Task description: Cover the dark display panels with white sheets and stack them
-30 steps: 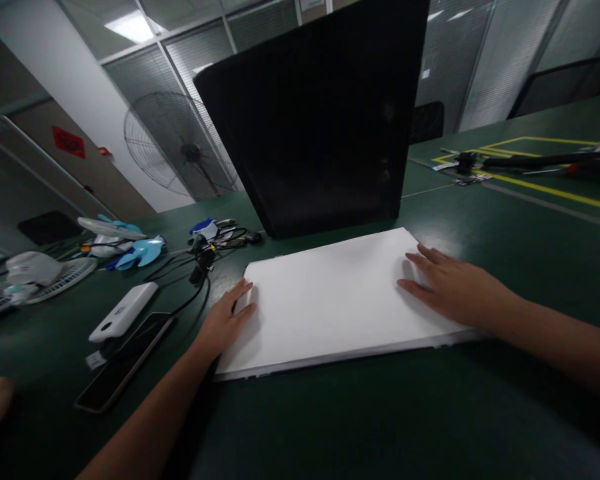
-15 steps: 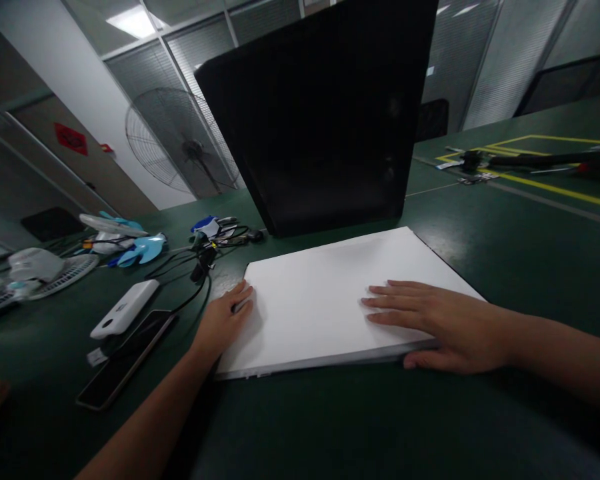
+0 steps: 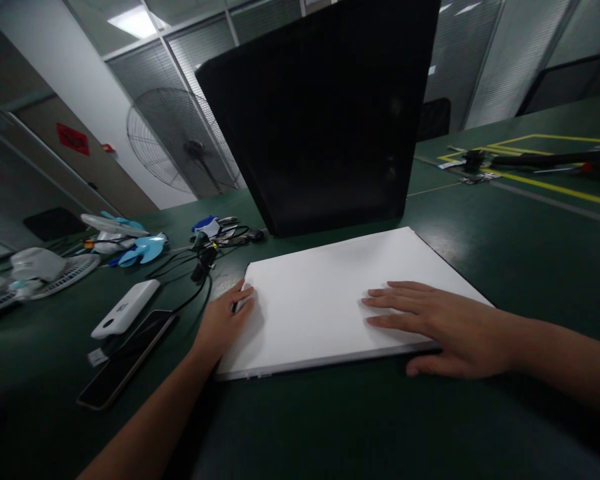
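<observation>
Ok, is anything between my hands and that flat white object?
Nothing visible: your left hand is at the left edge of the flat white object, your right hand over its near right part. The black panel stands beyond.

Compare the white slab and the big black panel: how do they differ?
- Colour: the white slab is white; the black panel is nearly all black.
- Pose: the slab lies flat on the green table; the panel stands up, leaning in this view.
- Place: the slab is nearer the camera; the panel is behind it.
Shared: both have a broad, plain face.
</observation>
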A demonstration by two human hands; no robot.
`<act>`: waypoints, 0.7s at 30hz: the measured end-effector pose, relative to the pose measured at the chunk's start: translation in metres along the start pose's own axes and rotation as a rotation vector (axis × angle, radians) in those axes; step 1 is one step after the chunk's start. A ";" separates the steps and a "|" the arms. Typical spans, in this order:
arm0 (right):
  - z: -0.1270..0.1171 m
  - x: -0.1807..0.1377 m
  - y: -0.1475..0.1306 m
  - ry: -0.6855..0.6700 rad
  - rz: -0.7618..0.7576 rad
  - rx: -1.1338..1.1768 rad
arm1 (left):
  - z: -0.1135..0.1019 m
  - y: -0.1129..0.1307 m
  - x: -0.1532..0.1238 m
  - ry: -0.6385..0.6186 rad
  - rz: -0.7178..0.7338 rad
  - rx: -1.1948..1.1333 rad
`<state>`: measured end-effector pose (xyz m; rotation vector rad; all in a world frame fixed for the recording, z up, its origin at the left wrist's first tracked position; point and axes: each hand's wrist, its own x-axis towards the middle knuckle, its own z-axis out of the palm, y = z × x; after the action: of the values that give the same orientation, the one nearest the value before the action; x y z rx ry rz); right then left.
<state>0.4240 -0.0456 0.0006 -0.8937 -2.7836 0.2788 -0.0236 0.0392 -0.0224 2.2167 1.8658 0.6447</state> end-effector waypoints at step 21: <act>-0.019 0.004 -0.027 0.381 -0.520 -0.558 | 0.006 -0.017 0.009 -0.067 0.070 -0.222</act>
<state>0.4104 -0.0621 0.0254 -0.2308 -2.6189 -0.6978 -0.0352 0.0523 -0.0321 2.1401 1.6060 0.7407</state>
